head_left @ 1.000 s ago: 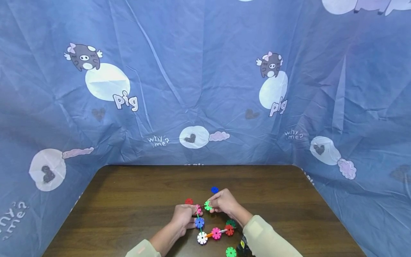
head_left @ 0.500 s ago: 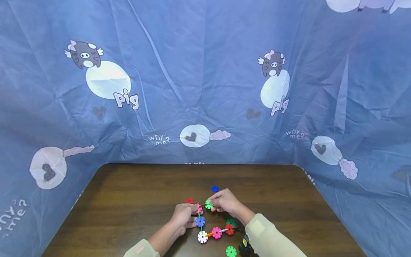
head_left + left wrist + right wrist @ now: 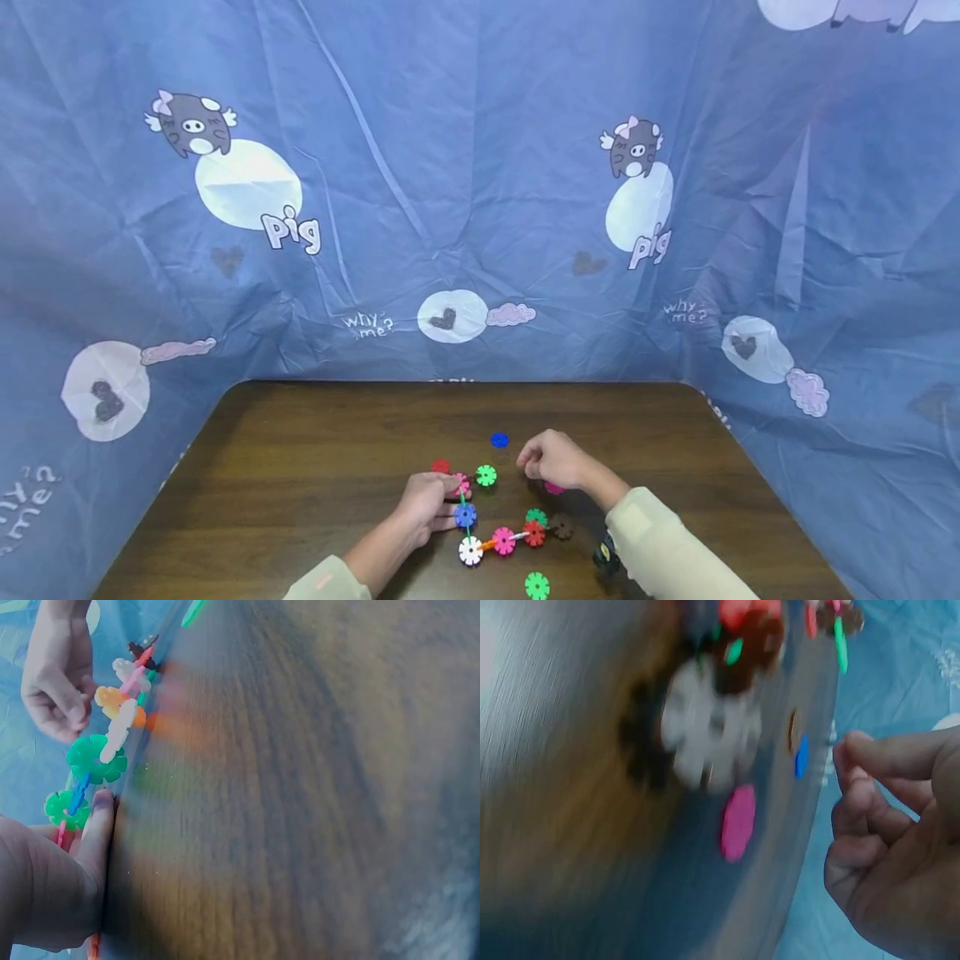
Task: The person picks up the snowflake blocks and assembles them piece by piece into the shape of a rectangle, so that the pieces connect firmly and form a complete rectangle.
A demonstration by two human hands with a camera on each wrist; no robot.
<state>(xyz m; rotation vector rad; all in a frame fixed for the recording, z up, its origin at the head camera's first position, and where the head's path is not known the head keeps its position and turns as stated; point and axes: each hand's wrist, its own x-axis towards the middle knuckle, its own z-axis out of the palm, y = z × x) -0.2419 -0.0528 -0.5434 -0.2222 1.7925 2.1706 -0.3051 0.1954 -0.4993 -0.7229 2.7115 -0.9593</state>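
Observation:
My left hand pinches a pink snowflake disc in a linked chain of plastic interlocking discs. A light green disc ends the chain beyond it. From the pink one the chain runs down through a blue disc to a white disc, then right through another pink disc to a red disc and a brown disc. My right hand hovers right of the chain, fingers loosely curled with nothing visible between them. A loose pink disc lies below it, partly hidden in the head view.
Loose discs lie about the brown table: a red disc, a dark blue disc and a bright green disc near the front. A grey-white disc shows in the right wrist view. Blue printed cloth hangs behind.
My right hand has let go of the light green disc and moved right, away from the chain. The light green disc stays joined to the chain. My left hand keeps its grip.

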